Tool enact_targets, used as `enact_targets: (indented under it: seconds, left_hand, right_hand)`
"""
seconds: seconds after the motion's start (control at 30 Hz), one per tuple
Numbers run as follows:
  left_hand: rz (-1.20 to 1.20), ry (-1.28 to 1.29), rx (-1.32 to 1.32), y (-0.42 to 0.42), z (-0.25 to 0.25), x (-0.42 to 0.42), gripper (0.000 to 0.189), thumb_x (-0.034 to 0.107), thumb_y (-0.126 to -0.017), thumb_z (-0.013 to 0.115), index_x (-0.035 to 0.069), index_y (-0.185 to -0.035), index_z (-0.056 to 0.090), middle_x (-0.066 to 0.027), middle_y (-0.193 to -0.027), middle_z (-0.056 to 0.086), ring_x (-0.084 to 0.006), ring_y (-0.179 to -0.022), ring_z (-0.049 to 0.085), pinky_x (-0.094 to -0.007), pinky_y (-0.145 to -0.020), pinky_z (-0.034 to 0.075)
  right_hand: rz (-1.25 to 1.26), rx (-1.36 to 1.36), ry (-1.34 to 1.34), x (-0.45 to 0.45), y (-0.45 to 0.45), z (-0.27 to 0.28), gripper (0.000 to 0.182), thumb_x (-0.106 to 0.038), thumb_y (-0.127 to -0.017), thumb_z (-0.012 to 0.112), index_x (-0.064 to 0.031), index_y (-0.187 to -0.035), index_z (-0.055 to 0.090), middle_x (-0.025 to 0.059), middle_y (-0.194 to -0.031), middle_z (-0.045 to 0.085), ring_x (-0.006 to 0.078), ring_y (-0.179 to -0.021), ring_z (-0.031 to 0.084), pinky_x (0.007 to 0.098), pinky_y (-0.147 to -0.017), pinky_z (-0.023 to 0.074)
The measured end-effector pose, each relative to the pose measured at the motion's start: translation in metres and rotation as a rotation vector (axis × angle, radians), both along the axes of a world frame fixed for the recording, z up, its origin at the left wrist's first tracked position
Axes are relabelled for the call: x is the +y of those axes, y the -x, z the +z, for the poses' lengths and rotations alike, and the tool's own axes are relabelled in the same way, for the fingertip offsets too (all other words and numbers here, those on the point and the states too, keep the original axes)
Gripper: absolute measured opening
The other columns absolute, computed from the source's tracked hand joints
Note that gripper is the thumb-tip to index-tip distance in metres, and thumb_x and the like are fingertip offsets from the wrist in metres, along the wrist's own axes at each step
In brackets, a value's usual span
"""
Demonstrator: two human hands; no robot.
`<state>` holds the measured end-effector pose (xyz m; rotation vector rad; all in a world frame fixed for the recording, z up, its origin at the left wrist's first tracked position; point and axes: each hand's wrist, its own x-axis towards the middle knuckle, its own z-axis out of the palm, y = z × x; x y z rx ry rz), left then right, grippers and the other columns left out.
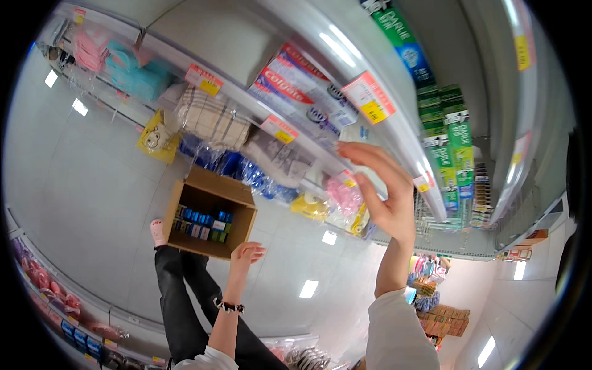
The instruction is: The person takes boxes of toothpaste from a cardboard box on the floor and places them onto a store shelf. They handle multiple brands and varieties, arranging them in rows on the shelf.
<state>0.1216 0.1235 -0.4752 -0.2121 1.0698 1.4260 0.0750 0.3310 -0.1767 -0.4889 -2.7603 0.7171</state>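
My right hand (386,189) is raised at the shelf edge, its thumb and curved fingers apart with nothing visible between them. Just beyond its fingertips, Colgate toothpaste boxes (303,88) lie stacked on the shelf; whether the fingers touch anything there I cannot tell. Lower down, my left hand (245,256) hangs loosely bent and holds nothing that I can see; a dark and white band circles that wrist. Close beside it in the picture, an uncovered cardboard carton (247,229) stands on the floor by my feet. Small blue, white and green boxes (203,224) fill its bottom.
Darlie toothpaste boxes (458,152) line another shelf at the right. Price tags (370,98) run along the shelf edges. Below sit plastic-wrapped checked cloth goods (215,118), a turquoise item (134,71) and a yellow pack (158,138). Another stocked shelf (69,314) curves along the lower left.
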Motion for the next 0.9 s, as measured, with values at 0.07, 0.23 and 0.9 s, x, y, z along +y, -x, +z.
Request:
enact_targets:
  seconds: [0.07, 0.23, 0.9]
  left_hand:
    - [0.044, -0.024, 0.000, -0.002, -0.001, -0.001, 0.022, 0.015, -0.088, 0.043, 0.004, -0.098, 0.060, -0.0098, -0.092, 0.067, -0.0171, -0.081, 0.064, -0.0275, -0.074, 0.048]
    - [0.087, 0.073, -0.038, -0.003, -0.013, -0.009, 0.021, 0.015, -0.089, 0.044, 0.004, -0.094, 0.061, -0.0095, -0.088, 0.067, -0.0155, -0.077, 0.063, -0.0251, -0.070, 0.047]
    - [0.197, 0.074, -0.075, 0.006, 0.000, 0.004, 0.020, 0.014, -0.091, 0.041, 0.005, -0.091, 0.059, -0.0095, -0.089, 0.067, -0.0153, -0.077, 0.063, -0.0250, -0.071, 0.047]
  right_hand:
    - [0.061, 0.041, -0.026, 0.002, 0.010, 0.016, 0.028, 0.007, -0.073, 0.056, 0.0020, -0.099, 0.062, 0.0163, -0.105, 0.062, 0.0297, -0.095, 0.060, 0.0330, -0.085, 0.0449]
    - [-0.023, 0.130, -0.595, 0.053, 0.040, 0.065, 0.030, 0.000, -0.077, 0.055, 0.0036, -0.106, 0.057, 0.0186, -0.114, 0.054, 0.0311, -0.103, 0.055, 0.0342, -0.089, 0.0422]
    - [-0.238, -0.389, -0.282, 0.203, 0.111, 0.069, 0.079, -0.027, -0.071, 0.051, 0.0049, -0.138, 0.023, 0.0251, -0.143, 0.022, 0.0315, -0.135, 0.020, 0.0327, -0.109, 0.0183]
